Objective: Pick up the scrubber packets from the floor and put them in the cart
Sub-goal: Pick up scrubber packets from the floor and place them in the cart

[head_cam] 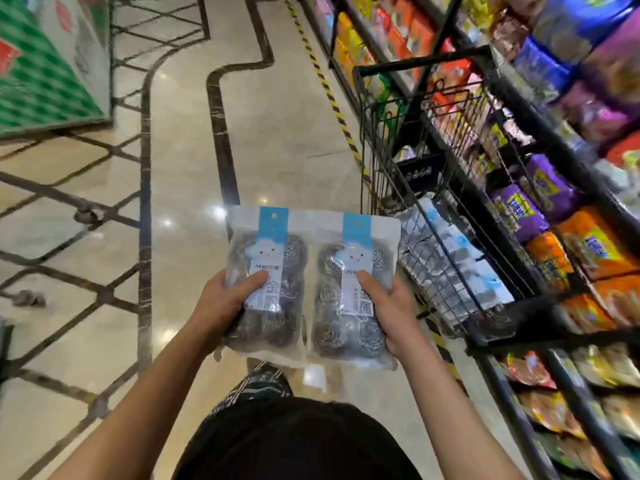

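With one scrubber packet (268,289) gripped in our left hand (221,299) and another (353,292) in our right hand (391,310), we find the cart (446,188) just rightward, nearer the right.

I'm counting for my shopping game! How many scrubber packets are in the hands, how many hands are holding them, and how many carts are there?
Scrubber packets in the hands: 2, the left packet and the right packet
Hands holding them: 2, the left hand and the right hand
Carts: 1, the black cart
Total: 5
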A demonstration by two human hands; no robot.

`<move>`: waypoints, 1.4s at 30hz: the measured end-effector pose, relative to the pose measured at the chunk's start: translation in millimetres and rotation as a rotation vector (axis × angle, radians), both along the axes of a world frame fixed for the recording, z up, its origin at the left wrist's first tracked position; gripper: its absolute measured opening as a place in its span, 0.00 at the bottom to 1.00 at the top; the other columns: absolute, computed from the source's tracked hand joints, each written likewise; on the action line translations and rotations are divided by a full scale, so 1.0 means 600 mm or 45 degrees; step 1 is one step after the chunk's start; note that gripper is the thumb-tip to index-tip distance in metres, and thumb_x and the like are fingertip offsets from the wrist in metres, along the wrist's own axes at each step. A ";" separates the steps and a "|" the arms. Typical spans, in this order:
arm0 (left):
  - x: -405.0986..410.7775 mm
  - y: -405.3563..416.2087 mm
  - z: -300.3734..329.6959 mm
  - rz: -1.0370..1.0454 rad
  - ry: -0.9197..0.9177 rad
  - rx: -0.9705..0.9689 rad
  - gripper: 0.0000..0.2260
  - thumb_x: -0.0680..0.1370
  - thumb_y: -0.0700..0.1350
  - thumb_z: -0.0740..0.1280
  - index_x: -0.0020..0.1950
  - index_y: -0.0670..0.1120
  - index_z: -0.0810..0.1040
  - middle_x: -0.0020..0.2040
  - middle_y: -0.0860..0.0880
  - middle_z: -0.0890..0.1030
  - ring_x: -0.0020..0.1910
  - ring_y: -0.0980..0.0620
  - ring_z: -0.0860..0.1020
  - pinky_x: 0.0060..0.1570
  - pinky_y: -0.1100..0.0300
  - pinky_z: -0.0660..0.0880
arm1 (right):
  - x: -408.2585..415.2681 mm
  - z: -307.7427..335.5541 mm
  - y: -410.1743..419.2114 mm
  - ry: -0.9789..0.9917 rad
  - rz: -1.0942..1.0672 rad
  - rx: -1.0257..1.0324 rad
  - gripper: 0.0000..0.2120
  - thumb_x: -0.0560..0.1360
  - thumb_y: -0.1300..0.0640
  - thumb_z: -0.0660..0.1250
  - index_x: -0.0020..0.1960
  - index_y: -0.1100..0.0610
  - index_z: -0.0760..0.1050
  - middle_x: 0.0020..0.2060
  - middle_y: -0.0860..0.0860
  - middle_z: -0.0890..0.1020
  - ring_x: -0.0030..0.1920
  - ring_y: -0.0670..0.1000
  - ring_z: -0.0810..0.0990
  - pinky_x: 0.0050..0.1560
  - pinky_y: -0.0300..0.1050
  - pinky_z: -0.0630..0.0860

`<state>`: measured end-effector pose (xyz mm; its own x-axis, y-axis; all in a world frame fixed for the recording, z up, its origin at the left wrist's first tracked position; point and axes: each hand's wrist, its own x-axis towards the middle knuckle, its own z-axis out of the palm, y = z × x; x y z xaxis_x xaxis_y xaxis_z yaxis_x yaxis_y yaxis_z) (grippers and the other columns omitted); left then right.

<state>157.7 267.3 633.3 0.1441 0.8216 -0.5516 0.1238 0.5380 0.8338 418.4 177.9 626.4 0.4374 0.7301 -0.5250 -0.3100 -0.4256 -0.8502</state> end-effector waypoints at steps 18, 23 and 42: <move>0.452 0.372 -0.016 -0.984 -0.043 0.063 0.10 0.79 0.49 0.73 0.56 0.45 0.85 0.47 0.47 0.89 0.47 0.47 0.88 0.47 0.53 0.82 | 0.226 -0.004 0.079 -0.067 -0.924 -0.138 0.26 0.74 0.46 0.79 0.67 0.56 0.79 0.57 0.54 0.88 0.55 0.56 0.89 0.60 0.62 0.84; 0.571 0.404 -0.036 -1.091 0.004 0.033 0.16 0.75 0.52 0.76 0.60 0.46 0.84 0.48 0.49 0.89 0.46 0.49 0.88 0.46 0.54 0.83 | 0.291 -0.014 0.098 -0.088 -1.032 -0.173 0.09 0.79 0.54 0.76 0.58 0.55 0.84 0.49 0.53 0.90 0.48 0.56 0.90 0.55 0.61 0.85; 0.933 0.530 -0.200 -1.223 0.243 -0.001 0.21 0.72 0.55 0.79 0.61 0.48 0.82 0.49 0.52 0.87 0.44 0.56 0.87 0.43 0.61 0.83 | 0.607 -0.202 0.223 -0.008 -1.183 -0.483 0.38 0.59 0.27 0.80 0.58 0.52 0.82 0.49 0.48 0.90 0.50 0.54 0.90 0.56 0.61 0.85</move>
<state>717.3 585.0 513.4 0.6598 0.4005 -0.6358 0.6423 0.1385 0.7538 782.6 311.5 505.3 0.7527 -0.1172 -0.6479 -0.6529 -0.2601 -0.7114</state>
